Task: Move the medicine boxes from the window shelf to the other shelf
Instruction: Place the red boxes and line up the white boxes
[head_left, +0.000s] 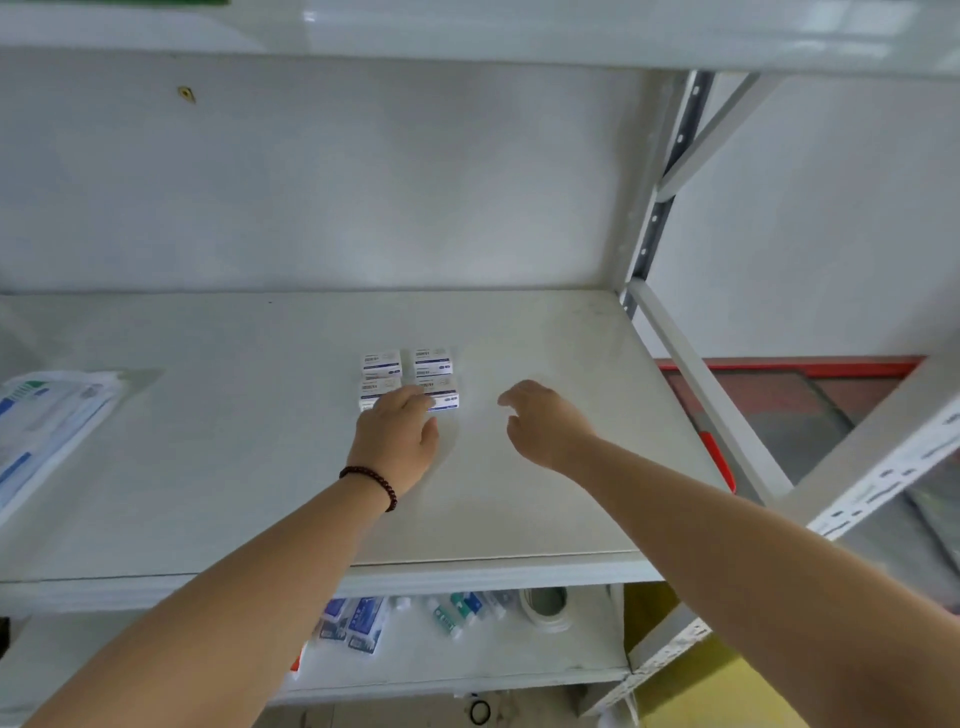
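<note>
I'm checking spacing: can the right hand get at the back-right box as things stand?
Probably yes. The right hand hovers open just right of the boxes, and bare shelf lies between it and the back-right box.

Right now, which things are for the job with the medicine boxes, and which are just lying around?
For the job:
- medicine boxes, four in a block on the shelf
- left hand, fingers on the near boxes
- right hand, empty beside them

Just lying around:
- packets at the shelf's left end
- tubes and packs on the lower shelf
- tape roll down there too
</note>
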